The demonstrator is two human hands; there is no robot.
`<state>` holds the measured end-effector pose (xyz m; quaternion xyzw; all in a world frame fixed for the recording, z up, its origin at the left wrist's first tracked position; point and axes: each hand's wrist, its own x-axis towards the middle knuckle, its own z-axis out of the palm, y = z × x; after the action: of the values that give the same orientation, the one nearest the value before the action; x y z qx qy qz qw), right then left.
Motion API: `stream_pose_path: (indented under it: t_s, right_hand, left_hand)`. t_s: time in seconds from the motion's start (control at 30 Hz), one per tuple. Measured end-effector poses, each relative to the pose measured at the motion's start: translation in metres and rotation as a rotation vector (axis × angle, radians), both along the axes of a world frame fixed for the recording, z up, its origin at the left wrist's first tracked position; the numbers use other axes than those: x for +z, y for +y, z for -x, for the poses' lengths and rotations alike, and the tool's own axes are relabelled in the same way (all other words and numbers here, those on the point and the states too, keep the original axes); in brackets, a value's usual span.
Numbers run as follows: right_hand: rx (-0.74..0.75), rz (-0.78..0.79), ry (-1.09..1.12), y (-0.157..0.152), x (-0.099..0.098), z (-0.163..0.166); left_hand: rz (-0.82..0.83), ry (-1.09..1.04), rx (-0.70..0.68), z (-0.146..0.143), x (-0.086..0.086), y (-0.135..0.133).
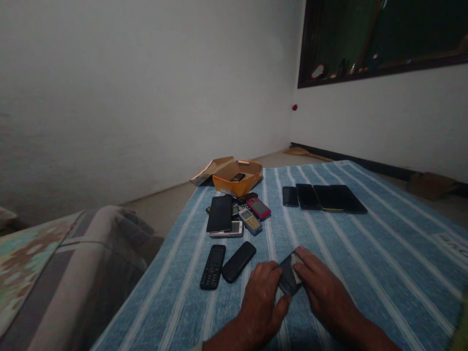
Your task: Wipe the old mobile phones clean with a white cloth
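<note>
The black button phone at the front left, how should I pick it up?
Pinch the black button phone by both long edges near its screen, probably from above. It lies flat, face up, and the smooth black phone beside it crowds its lower right edge, leaving more room higher up.

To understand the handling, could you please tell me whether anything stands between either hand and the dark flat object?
Nothing visible does: the left hand and right hand both touch the dark flat object, from opposite sides.
</note>
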<state>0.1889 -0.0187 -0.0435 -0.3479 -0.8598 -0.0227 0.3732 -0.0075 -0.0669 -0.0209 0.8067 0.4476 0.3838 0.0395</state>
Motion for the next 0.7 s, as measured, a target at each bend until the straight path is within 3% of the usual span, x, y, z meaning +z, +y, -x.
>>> stream_pose_path:
  t_s: [0.17,0.3,0.47,0.7]
  right_hand:
    - [-0.087,0.044,-0.12,-0.002,0.011,0.0]
    - [-0.149,0.028,-0.134,-0.003,0.007,-0.001]
    - [-0.081,-0.055,-0.064,-0.007,-0.001,0.004]
    - [0.049,0.011,-0.041,-0.011,-0.002,0.009]
  left_hand:
    - [-0.009,-0.008,0.006,-0.001,0.0,0.0]
    - [0.011,-0.005,0.012,0.0,0.0,0.0]
    - [0.013,-0.011,0.01,-0.001,0.001,0.0]
    - [-0.02,0.016,0.015,0.001,-0.005,0.001]
